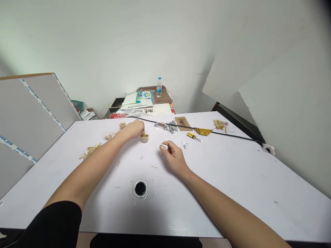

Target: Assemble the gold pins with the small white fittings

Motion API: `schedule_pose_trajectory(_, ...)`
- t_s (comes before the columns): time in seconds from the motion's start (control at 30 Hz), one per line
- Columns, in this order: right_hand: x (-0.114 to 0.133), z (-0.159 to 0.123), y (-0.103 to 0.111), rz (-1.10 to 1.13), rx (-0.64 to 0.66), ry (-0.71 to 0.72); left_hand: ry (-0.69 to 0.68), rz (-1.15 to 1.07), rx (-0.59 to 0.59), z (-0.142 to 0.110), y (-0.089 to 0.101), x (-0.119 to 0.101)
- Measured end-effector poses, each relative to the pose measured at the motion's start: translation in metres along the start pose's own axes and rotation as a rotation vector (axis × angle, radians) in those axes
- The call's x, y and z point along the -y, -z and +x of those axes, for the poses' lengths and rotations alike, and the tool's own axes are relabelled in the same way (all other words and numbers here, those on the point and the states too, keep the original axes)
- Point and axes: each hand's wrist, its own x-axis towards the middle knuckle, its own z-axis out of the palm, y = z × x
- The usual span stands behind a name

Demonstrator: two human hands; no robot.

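Observation:
My left hand (135,128) reaches over a small clear round tub (144,139) filled with gold-coloured bits. Its fingers are pinched together at the tub's rim, and whatever they hold is hidden. To the right, my right hand (176,158) is raised a little over the white table (165,213), thumb and fingers closed on a small white piece (163,146). A few thin gold pins (154,167) lie loose between my forearms. Under my left forearm spreads a pile of gold pins (90,150), with small bags of gold parts (108,137) behind it.
A cable hole (140,188) opens near the front. A black cable (181,126) crosses the back beside a brown card (183,123), a yellow screwdriver (193,136), gold foil (203,131) and a bag of gold pieces (221,125). Crumpled white paper (185,144) lies right of my hand.

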Motion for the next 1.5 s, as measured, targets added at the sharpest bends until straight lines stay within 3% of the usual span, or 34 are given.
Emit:
schedule_pose_trajectory(0.47, -0.005, 0.002, -0.002, -0.002, 0.016, -0.022, -0.106, 0.024, -0.109, -0.015, -0.01, -0.002)
schedule_pose_trajectory(0.6, -0.007, 0.007, 0.001, 0.077, -0.031, -0.088, -0.085, -0.102, -0.235, -0.026, -0.004, -0.006)
schedule_pose_trajectory(0.7, -0.006, 0.008, 0.002, 0.126, -0.039, -0.111, -0.054, -0.327, -0.361, -0.047, -0.004, -0.018)
schedule_pose_trajectory(0.77, -0.003, 0.005, 0.0, 0.14, 0.013, -0.112, 0.008, -0.589, -0.394, -0.067, -0.011, -0.031)
schedule_pose_trajectory(0.83, 0.002, 0.0, -0.004, 0.148, 0.111, -0.11, 0.041, -0.826, -0.353, -0.09, -0.022, -0.047)
schedule_pose_trajectory(0.93, 0.01, -0.01, -0.013, 0.218, 0.249, -0.159, 0.099, -0.986, -0.354, -0.118, -0.041, -0.07)
schedule_pose_trajectory(1.07, 0.016, -0.02, -0.024, 0.355, 0.316, -0.214, 0.133, -1.067, -0.437, -0.135, -0.059, -0.084)
schedule_pose_trajectory(1.2, 0.017, -0.023, -0.028, 0.324, 0.326, -0.209, 0.138, -1.081, -0.484, -0.137, -0.067, -0.084)
schedule_pose_trajectory(1.5, 0.01, -0.026, -0.031, 0.258, 0.318, -0.185, 0.131, -1.062, -0.538, -0.136, -0.064, -0.082)
